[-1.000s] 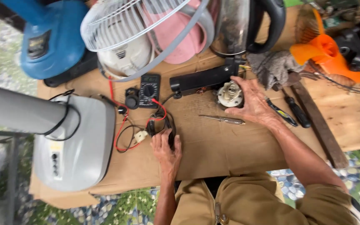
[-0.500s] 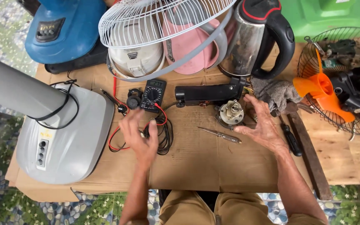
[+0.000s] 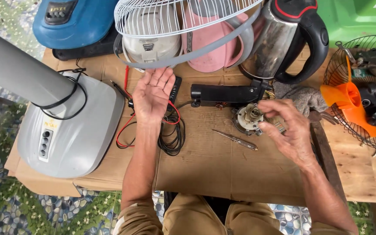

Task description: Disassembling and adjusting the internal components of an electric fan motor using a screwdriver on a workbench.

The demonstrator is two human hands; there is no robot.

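over the cardboard | left hand (image 3: 152, 93) palm-up, fingers spread, above multimeter (image 3: 175, 89) | right hand (image 3: 289, 130) fingers curled loosely beside motor (image 3: 249, 118)

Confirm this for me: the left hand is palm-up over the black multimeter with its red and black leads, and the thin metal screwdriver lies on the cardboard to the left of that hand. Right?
Not quite. The head view shows the left hand palm-up over the black multimeter, but the thin metal screwdriver lies on the cardboard to the right of that hand, below the small round motor near the right hand.
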